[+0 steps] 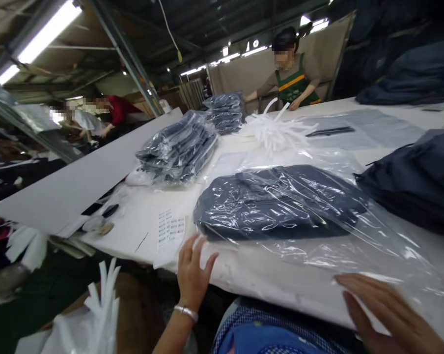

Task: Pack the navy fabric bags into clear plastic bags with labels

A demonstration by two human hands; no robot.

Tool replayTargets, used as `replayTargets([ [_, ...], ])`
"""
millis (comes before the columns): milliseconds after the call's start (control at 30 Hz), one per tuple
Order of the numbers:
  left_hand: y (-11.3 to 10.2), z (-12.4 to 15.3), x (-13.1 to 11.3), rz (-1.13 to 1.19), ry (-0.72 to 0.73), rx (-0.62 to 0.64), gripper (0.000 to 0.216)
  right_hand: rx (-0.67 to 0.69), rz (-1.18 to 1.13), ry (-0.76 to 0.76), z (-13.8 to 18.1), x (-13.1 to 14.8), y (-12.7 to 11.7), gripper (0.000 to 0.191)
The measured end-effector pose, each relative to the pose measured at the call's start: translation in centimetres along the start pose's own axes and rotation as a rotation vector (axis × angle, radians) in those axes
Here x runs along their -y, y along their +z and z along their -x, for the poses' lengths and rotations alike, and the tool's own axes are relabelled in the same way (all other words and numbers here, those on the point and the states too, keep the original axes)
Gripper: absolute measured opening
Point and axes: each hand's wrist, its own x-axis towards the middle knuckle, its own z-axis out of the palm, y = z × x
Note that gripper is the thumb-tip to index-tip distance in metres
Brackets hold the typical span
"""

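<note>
Resting at left, stacked bundles (180, 147) are already bagged. Beside a label sheet (170, 230), the left hand (192, 275) spreads empty fingers near the dark bundle (277, 204), which lies inside clear plastic (391, 241), the loose end apparently unfolded. The right hand (386, 307), also empty, extends its fingers; farther right, dark cloth (423, 184) appears unbagged.

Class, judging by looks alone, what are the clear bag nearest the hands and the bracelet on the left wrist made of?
Clear bag: probably thin, glossy plastic; it is see-through and creased, with sharp white glints. Bracelet: likely polished metal, silvery and shiny.
</note>
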Motion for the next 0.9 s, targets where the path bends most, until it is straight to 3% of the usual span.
replayTargets([
  [67,0.4,-0.1,2.9,-0.14,-0.127,0.042,0.08,0.279,-0.352,0.266,-2.1,4.2,5.3,0.025],
  [100,0.8,-0.2,4.1,-0.158,-0.171,0.084,0.088,0.421,-0.528,0.49,-3.1,5.8,8.1,0.032],
  [167,1.7,-0.7,6.0,-0.134,-0.249,0.146,0.091,0.547,-0.875,0.855,-4.7,7.9,13.9,0.042],
  [267,2.3,-1.7,8.0,-0.058,-0.388,0.195,0.072,0.522,-1.245,1.188,-6.8,8.6,21.0,0.035],
  [367,2.5,-2.4,9.1,-0.026,-0.398,0.246,0.05,0.388,-1.438,1.364,-8.4,8.0,25.4,0.029],
  [600,2.8,-0.6,8.5,0.024,-0.24,0.144,0.044,0.244,-1.628,1.481,-9.3,7.7,29.0,0.022],
  [767,1.5,1.1,9.1,0.129,-0.215,0.085,0.044,0.023,-1.594,1.479,-10.8,7.7,30.5,0.005],
  [833,0.8,1.0,9.5,0.195,-0.318,0.106,0.045,0.078,-1.537,1.509,-11.2,7.8,30.5,0.003],
  [900,0.2,0.6,9.7,0.259,-0.48,0.144,0.05,0.259,-1.436,1.543,-11.1,7.9,29.8,0.007],
])
